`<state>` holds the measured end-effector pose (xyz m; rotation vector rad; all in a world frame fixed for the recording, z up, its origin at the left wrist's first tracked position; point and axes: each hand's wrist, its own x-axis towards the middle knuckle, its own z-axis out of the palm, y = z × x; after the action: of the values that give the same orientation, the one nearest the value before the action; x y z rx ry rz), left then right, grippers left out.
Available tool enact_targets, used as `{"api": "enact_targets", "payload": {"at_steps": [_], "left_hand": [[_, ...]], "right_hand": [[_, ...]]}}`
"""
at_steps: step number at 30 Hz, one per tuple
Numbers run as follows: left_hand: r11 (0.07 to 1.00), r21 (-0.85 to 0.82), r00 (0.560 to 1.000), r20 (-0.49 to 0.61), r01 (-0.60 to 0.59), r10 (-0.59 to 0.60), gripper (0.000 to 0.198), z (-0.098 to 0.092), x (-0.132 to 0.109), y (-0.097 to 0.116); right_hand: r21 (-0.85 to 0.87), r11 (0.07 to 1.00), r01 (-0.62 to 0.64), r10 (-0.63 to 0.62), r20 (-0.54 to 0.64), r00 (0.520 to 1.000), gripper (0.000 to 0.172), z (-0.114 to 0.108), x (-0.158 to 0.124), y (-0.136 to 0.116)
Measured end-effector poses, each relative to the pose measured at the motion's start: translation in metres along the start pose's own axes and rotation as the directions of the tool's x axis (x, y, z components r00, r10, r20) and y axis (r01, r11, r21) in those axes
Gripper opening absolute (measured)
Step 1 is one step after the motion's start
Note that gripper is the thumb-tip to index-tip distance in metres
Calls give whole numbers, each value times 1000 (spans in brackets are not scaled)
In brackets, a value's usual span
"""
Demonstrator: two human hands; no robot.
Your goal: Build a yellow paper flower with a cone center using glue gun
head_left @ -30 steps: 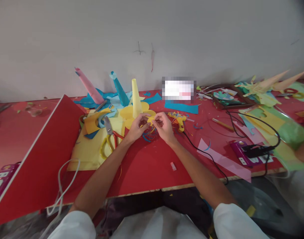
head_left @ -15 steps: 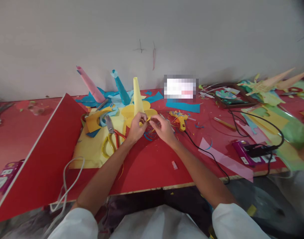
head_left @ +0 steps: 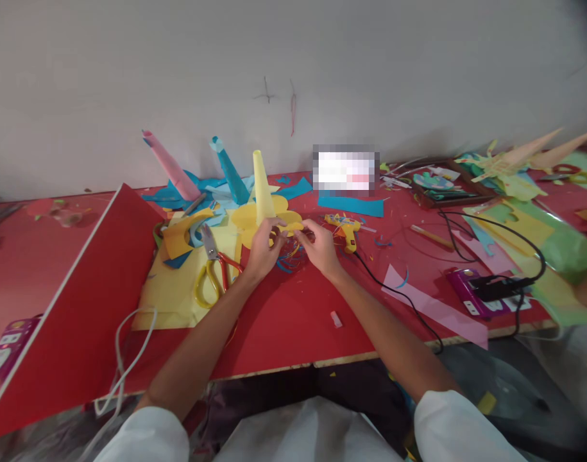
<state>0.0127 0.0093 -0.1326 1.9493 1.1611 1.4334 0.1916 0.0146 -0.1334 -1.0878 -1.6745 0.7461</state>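
Between my left hand [head_left: 267,246] and my right hand [head_left: 321,244] is a small yellow paper piece [head_left: 292,227], pinched by the fingers of both at its two ends. Just behind them a pale yellow paper cone [head_left: 262,189] stands upright on a yellow petal-shaped paper base [head_left: 244,216], which my left hand partly hides. Thin paper scraps [head_left: 289,262] in blue and yellow lie beneath my fingers. Left of my left hand, scissors [head_left: 207,282] with yellow and red handles rest on a pale yellow sheet [head_left: 178,301].
A yellow glue gun [head_left: 348,232] with a black cord lies right of my hands. Blue [head_left: 233,173] and pink [head_left: 170,165] paper cones stand at the back left. A red board [head_left: 91,308] rises at left. A purple power strip [head_left: 471,292] sits near the right front edge.
My fingers have shifted on the yellow paper piece, and more of it now shows between my hands. The view has moved slightly to the right.
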Motion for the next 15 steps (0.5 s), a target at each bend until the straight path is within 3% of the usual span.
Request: {"api": "enact_targets", "payload": {"at_steps": [7, 15], "left_hand": [[999, 20, 999, 20, 28, -28, 4, 2, 0, -4], [975, -47, 975, 65, 216, -212, 22, 2, -1, -11]], "right_hand": [[-149, 987, 59, -48, 74, 996, 16, 0, 1, 5], [-20, 999, 44, -44, -10, 999, 25, -2, 1, 4]]}}
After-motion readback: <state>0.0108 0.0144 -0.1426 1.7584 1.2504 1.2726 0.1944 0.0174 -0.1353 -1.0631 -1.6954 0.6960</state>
